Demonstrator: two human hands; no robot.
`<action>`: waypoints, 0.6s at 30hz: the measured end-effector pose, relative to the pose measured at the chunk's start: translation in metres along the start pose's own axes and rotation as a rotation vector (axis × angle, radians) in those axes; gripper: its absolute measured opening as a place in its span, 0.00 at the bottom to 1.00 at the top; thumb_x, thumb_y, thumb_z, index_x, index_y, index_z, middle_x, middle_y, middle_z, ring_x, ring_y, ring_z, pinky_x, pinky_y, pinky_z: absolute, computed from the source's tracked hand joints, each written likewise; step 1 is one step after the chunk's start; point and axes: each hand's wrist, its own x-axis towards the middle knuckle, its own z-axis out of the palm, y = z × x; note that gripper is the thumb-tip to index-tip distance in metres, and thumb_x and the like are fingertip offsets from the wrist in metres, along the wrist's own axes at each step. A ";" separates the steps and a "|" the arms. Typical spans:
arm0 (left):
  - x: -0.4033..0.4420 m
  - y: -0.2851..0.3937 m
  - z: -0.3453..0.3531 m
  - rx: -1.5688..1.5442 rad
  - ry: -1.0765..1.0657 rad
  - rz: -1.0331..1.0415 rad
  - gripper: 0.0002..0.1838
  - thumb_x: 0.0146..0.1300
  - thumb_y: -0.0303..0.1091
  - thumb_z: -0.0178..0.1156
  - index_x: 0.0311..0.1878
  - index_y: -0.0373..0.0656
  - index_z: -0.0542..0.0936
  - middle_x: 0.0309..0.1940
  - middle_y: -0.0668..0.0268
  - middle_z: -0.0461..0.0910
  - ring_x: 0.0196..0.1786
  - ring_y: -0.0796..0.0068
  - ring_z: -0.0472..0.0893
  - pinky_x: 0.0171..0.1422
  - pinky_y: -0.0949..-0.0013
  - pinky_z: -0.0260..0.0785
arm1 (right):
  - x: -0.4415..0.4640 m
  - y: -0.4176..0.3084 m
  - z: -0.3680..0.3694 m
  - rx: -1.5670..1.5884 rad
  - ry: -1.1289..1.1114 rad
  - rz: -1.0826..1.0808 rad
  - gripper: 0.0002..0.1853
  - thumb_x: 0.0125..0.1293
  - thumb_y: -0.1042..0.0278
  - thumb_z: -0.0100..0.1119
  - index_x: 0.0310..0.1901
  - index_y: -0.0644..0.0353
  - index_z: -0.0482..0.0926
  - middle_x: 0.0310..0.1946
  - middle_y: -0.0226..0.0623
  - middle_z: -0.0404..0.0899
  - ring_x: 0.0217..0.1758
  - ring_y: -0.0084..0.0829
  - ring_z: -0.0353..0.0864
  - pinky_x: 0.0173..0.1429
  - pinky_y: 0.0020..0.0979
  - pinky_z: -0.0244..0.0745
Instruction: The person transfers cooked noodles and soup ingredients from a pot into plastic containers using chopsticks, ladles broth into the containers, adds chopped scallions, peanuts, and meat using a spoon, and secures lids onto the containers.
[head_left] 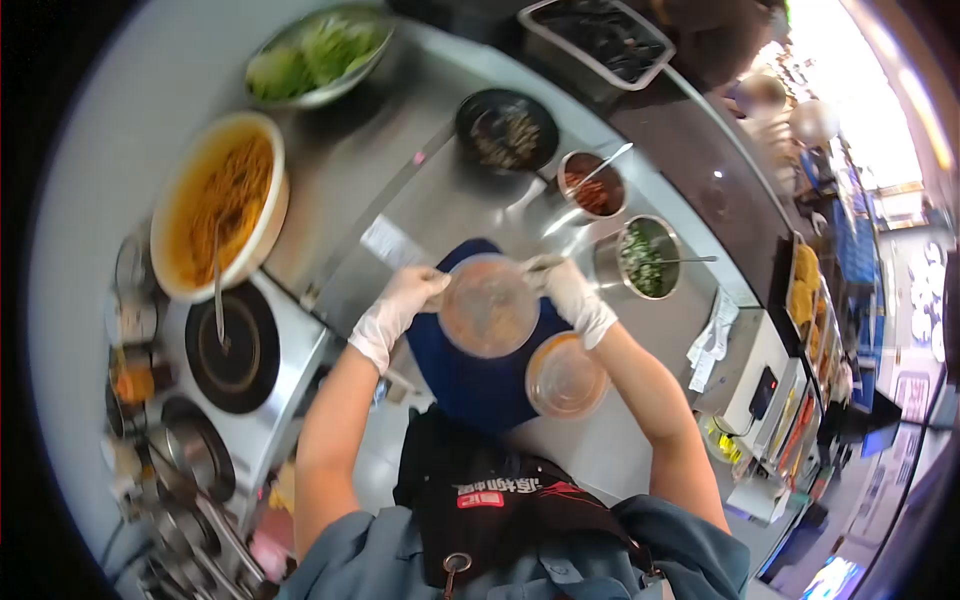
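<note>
A round takeout container (490, 305) with a clear, cloudy lid is held between my two hands; reddish and pale food shows faintly through it. My left hand (408, 298), in a white glove, grips its left rim. The gloved right hand (568, 288) grips the upper right rim, with its fingertips partly hidden. Under the container lies a dark blue thing (465, 385), perhaps a bag or cloth; its kind is not clear. Close below my right wrist is a second lidded round container (567, 376) with orange contents around its edge.
Ahead stand a black bowl (507, 130), a metal pot of red sauce (593, 185) and a pot of chopped greens (648, 258), both with spoons. To the left are a noodle bowl (277, 225), a lettuce bowl (330, 95) and a cooktop (300, 340). Receipts (712, 340) lie at right.
</note>
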 end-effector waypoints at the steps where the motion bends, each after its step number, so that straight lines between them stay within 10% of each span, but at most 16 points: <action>1: -0.013 0.004 0.007 -0.002 0.070 -0.047 0.17 0.67 0.41 0.60 0.45 0.34 0.80 0.36 0.63 0.81 0.37 0.75 0.79 0.44 0.69 0.75 | 0.000 -0.002 -0.004 -0.051 -0.019 -0.014 0.06 0.59 0.76 0.59 0.37 0.66 0.83 0.29 0.32 0.81 0.30 0.21 0.76 0.36 0.25 0.74; 7: -0.031 -0.025 0.032 -0.206 0.251 -0.025 0.11 0.67 0.35 0.60 0.42 0.34 0.80 0.30 0.62 0.80 0.30 0.75 0.78 0.38 0.70 0.74 | -0.004 -0.012 0.004 -0.197 0.020 0.086 0.22 0.56 0.70 0.67 0.53 0.67 0.77 0.42 0.41 0.82 0.40 0.30 0.79 0.45 0.32 0.76; 9: -0.026 -0.030 0.035 -0.213 0.263 -0.022 0.11 0.68 0.35 0.59 0.42 0.34 0.79 0.29 0.63 0.79 0.28 0.76 0.78 0.37 0.71 0.74 | -0.032 -0.060 0.028 -1.121 0.124 -0.634 0.47 0.45 0.60 0.76 0.67 0.67 0.62 0.59 0.50 0.72 0.59 0.42 0.73 0.61 0.41 0.70; 12: -0.031 -0.028 0.035 -0.205 0.280 -0.026 0.12 0.67 0.36 0.60 0.42 0.34 0.79 0.30 0.64 0.80 0.30 0.76 0.78 0.39 0.71 0.74 | -0.039 -0.073 0.046 -1.445 -0.356 -0.795 0.66 0.32 0.52 0.80 0.72 0.66 0.49 0.69 0.51 0.57 0.73 0.48 0.57 0.73 0.44 0.56; 18: -0.055 -0.045 0.050 -0.445 0.261 -0.013 0.16 0.66 0.41 0.62 0.44 0.35 0.78 0.35 0.65 0.77 0.38 0.74 0.77 0.49 0.68 0.74 | -0.025 -0.064 0.061 -1.661 -0.525 -0.774 0.71 0.27 0.44 0.80 0.72 0.67 0.48 0.70 0.49 0.57 0.74 0.47 0.56 0.75 0.40 0.53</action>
